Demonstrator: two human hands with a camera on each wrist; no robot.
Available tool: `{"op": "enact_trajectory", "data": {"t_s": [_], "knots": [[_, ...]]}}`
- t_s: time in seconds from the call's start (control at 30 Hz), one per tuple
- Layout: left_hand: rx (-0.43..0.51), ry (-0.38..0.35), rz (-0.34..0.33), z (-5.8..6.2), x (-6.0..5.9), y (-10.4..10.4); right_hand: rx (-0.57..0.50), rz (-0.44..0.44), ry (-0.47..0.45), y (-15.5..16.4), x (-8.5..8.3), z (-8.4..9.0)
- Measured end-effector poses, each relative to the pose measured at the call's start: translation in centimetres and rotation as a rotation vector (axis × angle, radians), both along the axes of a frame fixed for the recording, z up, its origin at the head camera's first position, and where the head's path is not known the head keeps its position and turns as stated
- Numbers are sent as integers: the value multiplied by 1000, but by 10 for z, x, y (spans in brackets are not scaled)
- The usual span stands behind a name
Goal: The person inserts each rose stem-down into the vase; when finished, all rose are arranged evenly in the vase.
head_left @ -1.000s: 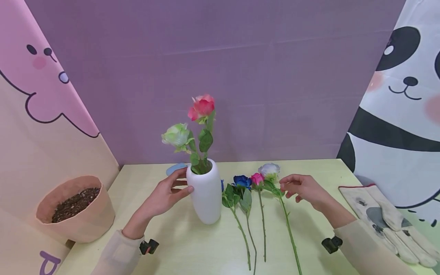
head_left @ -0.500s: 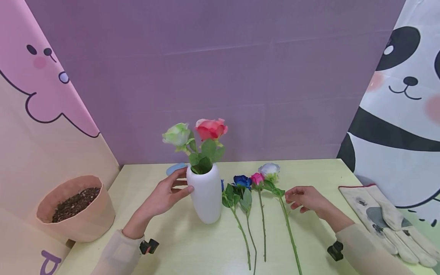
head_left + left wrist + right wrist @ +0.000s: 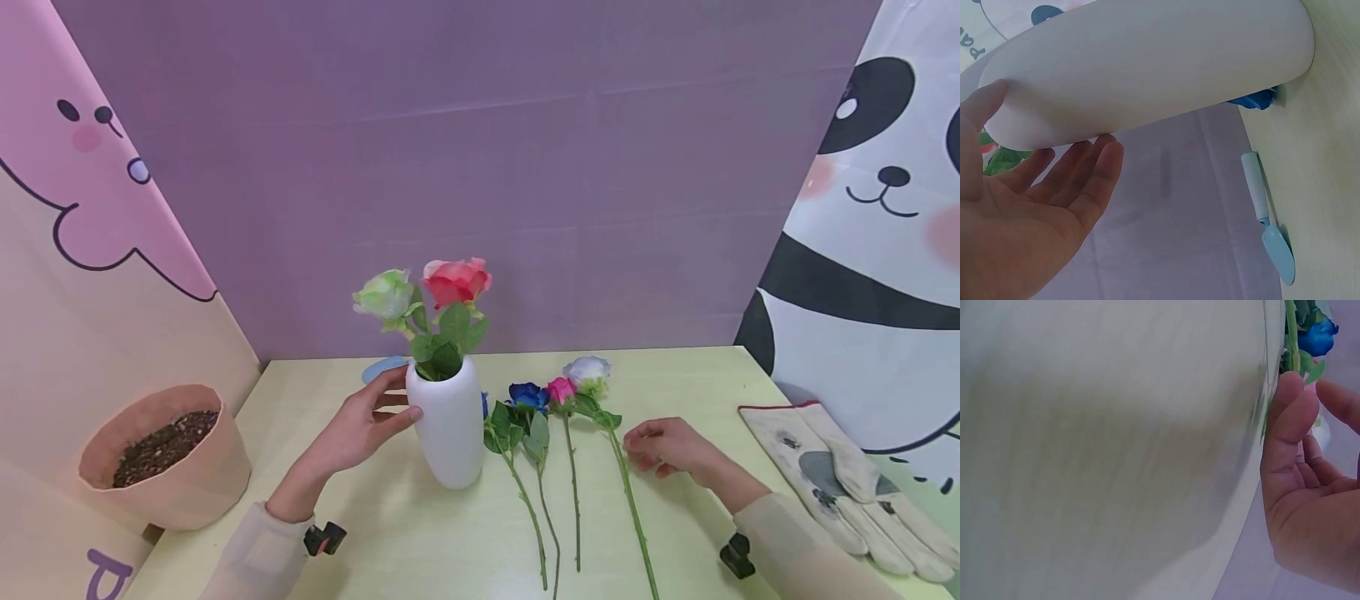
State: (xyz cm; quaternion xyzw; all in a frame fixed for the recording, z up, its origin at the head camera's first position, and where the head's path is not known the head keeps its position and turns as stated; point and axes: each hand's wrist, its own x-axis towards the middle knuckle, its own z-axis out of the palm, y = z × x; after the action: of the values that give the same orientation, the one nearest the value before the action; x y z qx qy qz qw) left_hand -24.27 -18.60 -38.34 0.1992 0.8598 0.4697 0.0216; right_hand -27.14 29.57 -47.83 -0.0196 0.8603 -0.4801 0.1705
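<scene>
A white vase (image 3: 447, 429) stands upright on the table, holding a pale green rose (image 3: 384, 294) and a coral-red rose (image 3: 456, 282). My left hand (image 3: 372, 425) grips its upper left side, thumb in front and fingers behind; the left wrist view shows the thumb (image 3: 985, 106) on the white wall. Beside the long stem of the white-lilac flower (image 3: 587, 371), my right hand (image 3: 671, 450) hovers low with loosely bent fingers. Its thumb and fingertips stand apart in the right wrist view, holding nothing. A pink rose (image 3: 561, 390) and blue roses (image 3: 528, 397) lie between vase and hand.
At the left stands a pinkish fabric pot (image 3: 180, 487) with dark soil. Cream gloves (image 3: 832, 475) lie at the right edge. A light blue trowel (image 3: 1279, 250) rests behind the vase, and a purple cloth (image 3: 600, 208) hangs at the back.
The coral-red rose has sunk lower into the vase and turned. My right hand has moved away from the white-lilac flower's leaves, down toward me and slightly right. My left hand stays on the vase.
</scene>
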Motion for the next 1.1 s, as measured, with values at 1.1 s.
{"op": "enact_trajectory", "data": {"t_s": [1.1], "knots": [[-4, 0, -10, 0, -1, -1, -92, 110, -68, -7, 1, -7]]}}
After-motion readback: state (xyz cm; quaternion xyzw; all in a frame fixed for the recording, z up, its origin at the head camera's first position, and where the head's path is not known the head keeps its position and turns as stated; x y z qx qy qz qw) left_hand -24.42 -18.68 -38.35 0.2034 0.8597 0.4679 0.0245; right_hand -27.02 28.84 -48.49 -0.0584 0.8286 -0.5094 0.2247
